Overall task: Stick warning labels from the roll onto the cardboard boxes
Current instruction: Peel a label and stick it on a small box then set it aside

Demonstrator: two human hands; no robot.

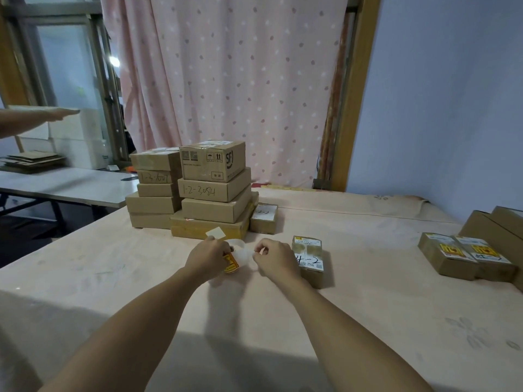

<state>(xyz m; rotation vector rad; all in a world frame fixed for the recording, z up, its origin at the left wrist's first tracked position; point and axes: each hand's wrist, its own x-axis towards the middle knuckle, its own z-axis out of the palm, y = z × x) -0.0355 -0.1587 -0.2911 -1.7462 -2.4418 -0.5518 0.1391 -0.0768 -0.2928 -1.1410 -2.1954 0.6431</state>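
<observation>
My left hand (208, 257) grips the label roll (232, 261), whose yellow and red warning labels show below my fingers. A blank strip of backing paper (215, 232) sticks up from it. My right hand (276, 260) pinches the white paper end of the roll just to its right. A small cardboard box (311, 257) marked 4-2 lies right beside my right hand. Two small boxes (464, 257) at the right carry yellow warning labels on top. A stack of cardboard boxes (198, 190) stands behind my hands.
The table wears a pale pink cloth (113, 278). Larger brown boxes (498, 224) sit at the far right edge. Another person's arm (34, 120) reaches in at the left, above a white side table (70, 185) with flattened cardboard. A pink curtain hangs behind.
</observation>
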